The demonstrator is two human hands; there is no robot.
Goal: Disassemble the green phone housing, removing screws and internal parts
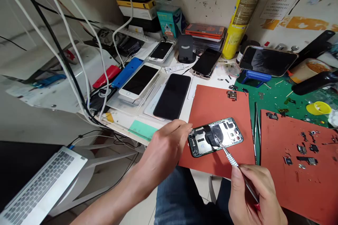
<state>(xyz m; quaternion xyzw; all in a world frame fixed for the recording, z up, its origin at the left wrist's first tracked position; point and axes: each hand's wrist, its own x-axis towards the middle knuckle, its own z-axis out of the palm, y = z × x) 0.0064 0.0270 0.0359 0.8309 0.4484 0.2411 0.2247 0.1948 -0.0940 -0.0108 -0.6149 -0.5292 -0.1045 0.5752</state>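
Head view, looking down over both hands:

1. The opened phone housing lies flat on an orange silicone mat, with its green-edged frame and exposed interior facing up. It looks light and stiff, but probably fragile and slick, so the frame's rim seems the safest place to take hold (not the small parts inside)
2. The left hand is not holding anything. Its fingers are extended and close together, right at the housing's left edge, though I cannot tell whether they touch it
3. The right hand has its fingers closed narrowly on a knurled steel pick, whose tip reaches the dark round part in the housing
4. Tweezers lie beside the mat, and a second orange mat carries small phone parts
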